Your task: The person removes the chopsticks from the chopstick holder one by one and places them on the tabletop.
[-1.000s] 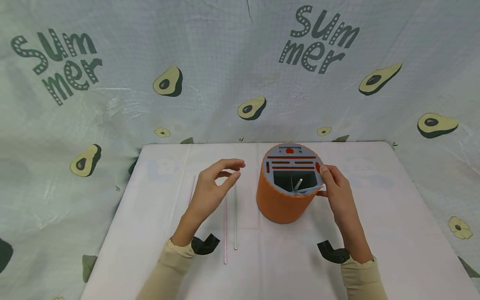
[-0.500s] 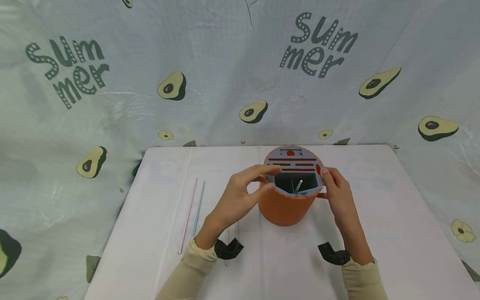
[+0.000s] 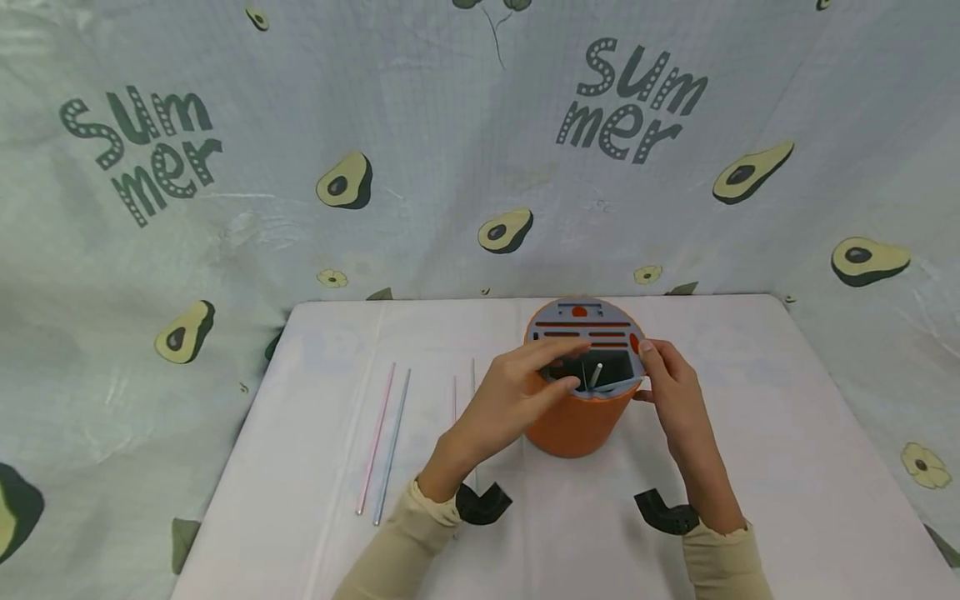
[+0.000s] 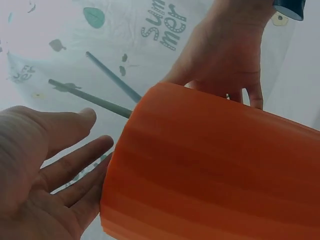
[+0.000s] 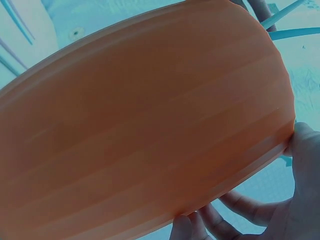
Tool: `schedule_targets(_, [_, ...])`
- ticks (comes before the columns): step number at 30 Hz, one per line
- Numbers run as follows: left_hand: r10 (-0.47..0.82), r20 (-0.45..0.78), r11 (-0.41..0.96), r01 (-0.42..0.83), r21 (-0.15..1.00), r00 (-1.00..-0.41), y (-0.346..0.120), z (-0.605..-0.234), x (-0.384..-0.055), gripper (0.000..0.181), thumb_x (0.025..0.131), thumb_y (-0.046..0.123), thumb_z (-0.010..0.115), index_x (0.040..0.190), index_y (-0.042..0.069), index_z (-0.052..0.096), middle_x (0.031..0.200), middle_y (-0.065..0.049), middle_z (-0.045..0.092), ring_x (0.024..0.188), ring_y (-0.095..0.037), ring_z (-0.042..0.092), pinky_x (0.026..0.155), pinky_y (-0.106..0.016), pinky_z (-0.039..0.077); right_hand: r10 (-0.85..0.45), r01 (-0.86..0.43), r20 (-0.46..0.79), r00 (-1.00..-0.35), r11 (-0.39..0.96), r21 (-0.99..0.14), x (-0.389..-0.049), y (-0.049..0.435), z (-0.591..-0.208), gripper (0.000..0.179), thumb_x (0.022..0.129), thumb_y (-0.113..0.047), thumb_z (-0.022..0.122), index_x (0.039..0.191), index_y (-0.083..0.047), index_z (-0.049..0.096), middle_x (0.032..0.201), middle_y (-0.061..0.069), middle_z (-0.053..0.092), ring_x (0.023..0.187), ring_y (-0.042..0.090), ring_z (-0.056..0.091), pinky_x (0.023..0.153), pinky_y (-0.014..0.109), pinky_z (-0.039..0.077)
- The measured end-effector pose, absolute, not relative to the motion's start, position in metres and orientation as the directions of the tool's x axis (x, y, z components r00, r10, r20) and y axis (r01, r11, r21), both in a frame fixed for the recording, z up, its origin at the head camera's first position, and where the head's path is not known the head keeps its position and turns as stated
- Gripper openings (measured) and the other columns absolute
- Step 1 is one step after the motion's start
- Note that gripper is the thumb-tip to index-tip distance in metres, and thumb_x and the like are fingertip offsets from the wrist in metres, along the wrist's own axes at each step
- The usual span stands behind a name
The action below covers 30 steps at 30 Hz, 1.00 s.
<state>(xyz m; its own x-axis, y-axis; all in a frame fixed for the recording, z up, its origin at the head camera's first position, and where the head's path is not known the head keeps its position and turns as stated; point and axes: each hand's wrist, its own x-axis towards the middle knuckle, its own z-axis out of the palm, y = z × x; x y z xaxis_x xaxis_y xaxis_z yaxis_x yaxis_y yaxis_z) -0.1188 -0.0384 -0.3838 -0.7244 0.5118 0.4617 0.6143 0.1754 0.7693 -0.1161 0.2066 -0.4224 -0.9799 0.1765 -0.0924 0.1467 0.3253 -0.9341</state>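
Left hand farther over orange container, white table, avocado-print backdrop

Head view: diffuse, even light, muted colours; faint soft shadow on table by right forearm. Mild glare on backdrop creases at left. Left wrist view: upper left washed out, pot shaded. Right wrist view: heavy cyan cast, pot dulled to brown, background hazy.

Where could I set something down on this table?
The white tabletop is bare right of the right hand and left of the leftmost thin pink rod. It's crowded from that rod to the left hand and orange cylindrical container.
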Motion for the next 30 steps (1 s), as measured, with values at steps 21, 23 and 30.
schedule_targets(21, [0.545,0.476,0.384,0.710,0.591,-0.691,-0.023,-0.384,-0.120,0.017,0.097,0.016,0.075,0.112,0.011,0.081,0.130,-0.001,0.071,0.131,-0.017,0.059,0.113,-0.030,0.050,0.162,0.140,-0.091,-0.983,0.322,-0.936,-0.116,0.207,-0.424,0.062,0.110,-0.057,0.037,0.146,-0.008,0.051,0.136,0.013,0.058,0.109,0.009,0.055,0.078,0.019,0.058])
schedule_targets(23, [0.539,0.476,0.373,0.704,0.604,-0.695,-0.022,-0.383,-0.120,0.017,0.098,0.017,0.075,0.113,0.012,0.081,0.129,0.000,0.072,0.129,-0.016,0.060,0.112,-0.029,0.050,0.164,0.138,-0.089,-0.983,0.322,-0.937,-0.117,0.207,-0.423,0.062,0.110,-0.057,0.038,0.146,-0.008,0.051,0.137,0.014,0.058,0.109,0.009,0.056,0.078,0.018,0.058])
schedule_targets(30, [0.502,0.525,0.250,0.696,0.673,-0.687,-0.023,-0.380,-0.123,0.020,0.099,0.018,0.073,0.118,0.014,0.078,0.119,0.003,0.077,0.124,-0.009,0.066,0.109,-0.023,0.051,0.169,0.141,-0.090,-0.981,0.322,-0.936,-0.117,0.207,-0.423,0.062,0.110,-0.057,0.038,0.145,-0.008,0.052,0.137,0.014,0.058,0.110,0.011,0.054,0.078,0.019,0.058])
